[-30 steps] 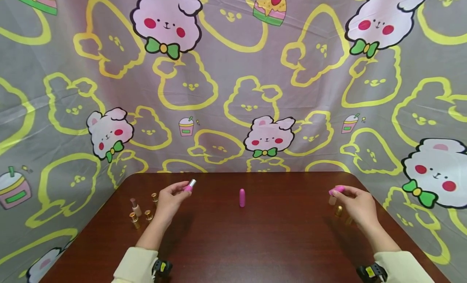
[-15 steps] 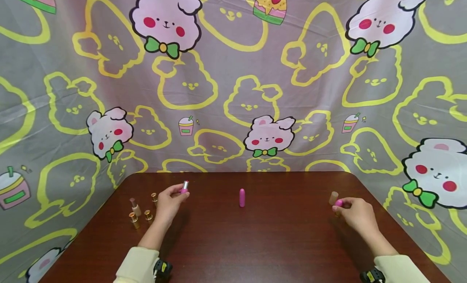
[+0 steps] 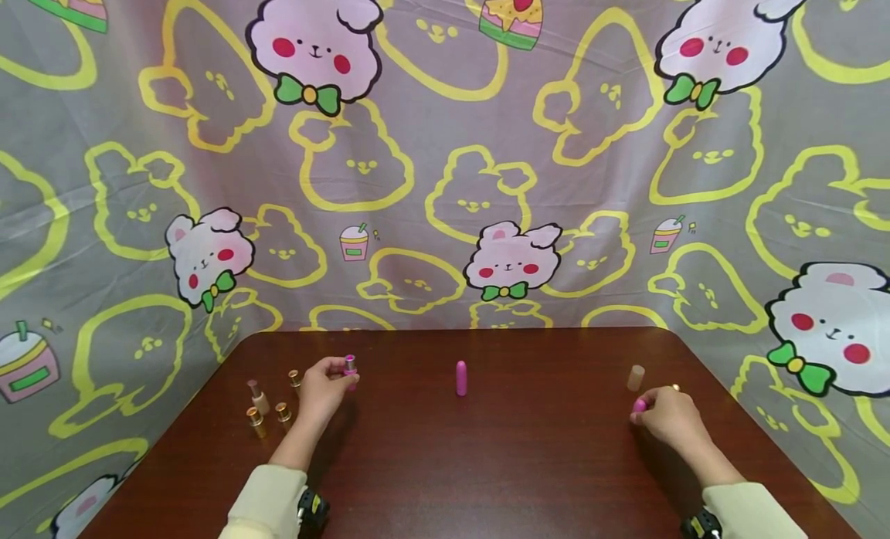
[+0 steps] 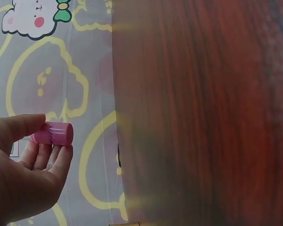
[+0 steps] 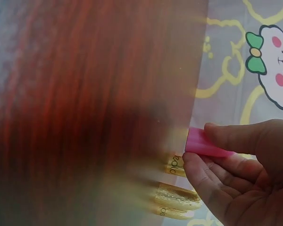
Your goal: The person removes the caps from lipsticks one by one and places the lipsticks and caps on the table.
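On the left side of the table, my left hand (image 3: 325,388) pinches a pink lipstick tube (image 3: 351,369) with a silver collar, held upright. The left wrist view shows the tube's pink base (image 4: 56,134) between thumb and fingers. To the right, my right hand (image 3: 673,415) grips a pink lipstick cap (image 3: 639,405), low over the table; whether it touches the wood I cannot tell. In the right wrist view the pink cap (image 5: 205,142) is between thumb and fingertips, with gold caps (image 5: 177,200) close beside it. A beige translucent cap (image 3: 636,377) stands just beyond that hand.
A closed pink lipstick (image 3: 462,378) stands upright mid-table. Left of my left hand are an uncapped nude lipstick (image 3: 259,398) and several gold lipstick tubes (image 3: 256,422). A patterned cloth (image 3: 417,176) rises behind the brown table (image 3: 487,462).
My left hand has turned the lipstick from tilted to upright, moving slightly left and lower. My right hand has brought the pink cap down and nearer, baring the beige cap.
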A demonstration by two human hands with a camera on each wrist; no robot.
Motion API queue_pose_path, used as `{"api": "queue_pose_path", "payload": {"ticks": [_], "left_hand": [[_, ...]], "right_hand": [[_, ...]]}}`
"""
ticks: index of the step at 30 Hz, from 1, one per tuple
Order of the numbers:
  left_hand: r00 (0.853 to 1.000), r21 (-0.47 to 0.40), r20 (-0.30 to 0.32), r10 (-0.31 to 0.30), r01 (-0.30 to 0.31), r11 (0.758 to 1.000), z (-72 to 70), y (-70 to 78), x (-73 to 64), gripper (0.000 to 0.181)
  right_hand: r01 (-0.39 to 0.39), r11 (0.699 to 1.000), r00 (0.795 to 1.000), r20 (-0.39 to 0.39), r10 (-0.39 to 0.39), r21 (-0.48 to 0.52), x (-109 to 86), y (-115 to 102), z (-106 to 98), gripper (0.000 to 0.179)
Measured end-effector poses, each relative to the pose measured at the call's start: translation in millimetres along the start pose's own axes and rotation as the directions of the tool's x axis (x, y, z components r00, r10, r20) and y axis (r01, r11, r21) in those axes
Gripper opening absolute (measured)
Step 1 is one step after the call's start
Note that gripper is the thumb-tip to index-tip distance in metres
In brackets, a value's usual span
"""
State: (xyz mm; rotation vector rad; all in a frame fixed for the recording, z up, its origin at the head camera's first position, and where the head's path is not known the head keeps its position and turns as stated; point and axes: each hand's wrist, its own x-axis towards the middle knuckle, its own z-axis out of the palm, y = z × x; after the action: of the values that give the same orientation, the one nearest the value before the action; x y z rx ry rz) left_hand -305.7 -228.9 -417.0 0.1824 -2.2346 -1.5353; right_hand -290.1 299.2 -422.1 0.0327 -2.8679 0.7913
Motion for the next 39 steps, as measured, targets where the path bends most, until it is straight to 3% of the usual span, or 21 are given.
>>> {"api": "queue_pose_path", "payload": {"ticks": [6,19,30,39], "left_hand": [[1.0,0.101,-0.005,-0.009,0.009,0.995,2.1,-0.3,3.9,0.022],[0.999,0.198,-0.012,-0.043,0.044,0.979,3.5,-2.8,10.4,0.022],[0.997,0.232,0.0,-0.073,0.071,0.97,2.4,-11.4,18.0,0.017],[0.99,0.248,0.047,-0.133,0.118,0.962,1.7,-14.6,18.6,0.014]], "right_hand": [[0.004,1.0,1.0,0.014,-0.004,-0.002,-2.4,0.5,4.2,0.017],[-0.016,0.999,0.999,0.032,0.017,-0.037,-2.6,-0.6,5.5,0.019],[0.015,0.998,0.999,0.034,-0.013,-0.058,-3.0,-2.2,5.7,0.022],[0.034,0.997,0.999,0.028,-0.032,-0.073,-1.2,-2.0,4.7,0.021]]}}
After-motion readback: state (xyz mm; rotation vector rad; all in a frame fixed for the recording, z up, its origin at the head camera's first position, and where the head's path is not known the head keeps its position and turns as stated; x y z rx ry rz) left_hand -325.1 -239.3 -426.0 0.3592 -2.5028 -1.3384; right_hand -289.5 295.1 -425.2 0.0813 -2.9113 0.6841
